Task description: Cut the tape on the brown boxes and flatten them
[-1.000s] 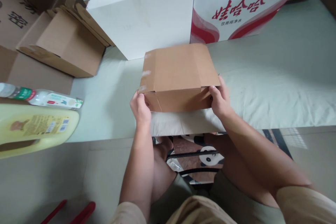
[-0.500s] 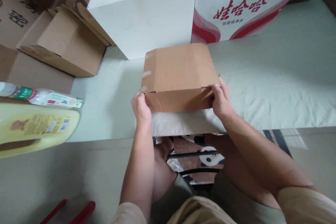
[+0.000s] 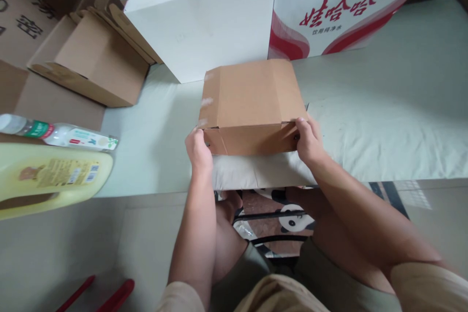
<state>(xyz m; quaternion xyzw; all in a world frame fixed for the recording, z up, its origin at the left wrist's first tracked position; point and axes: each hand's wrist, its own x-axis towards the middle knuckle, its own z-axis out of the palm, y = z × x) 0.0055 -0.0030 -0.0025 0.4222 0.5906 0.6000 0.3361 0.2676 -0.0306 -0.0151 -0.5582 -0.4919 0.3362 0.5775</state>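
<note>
A pale cloth-covered table filled the view, and at its near edge, right in front of us, sat the small brown box, closed, its top flap folded down over the front wall. Our left hand was curled around the near left corner and our right hand around the near right corner, fingers bent and pressed to the cardboard, so we had the box clamped between both palms on its near face. Its long axis ran left to right across us, square to our forearms, and both hands sat equally close, one at each end of that front edge. Whether the box was lifted or resting on the cloth, we could not tell. Behind it stood a plain white carton, just beyond touching, and a white carton with red print to its right. Off to the left lay an open brown carton, a clear bottle on its side and a big yellow jug near it.
</note>
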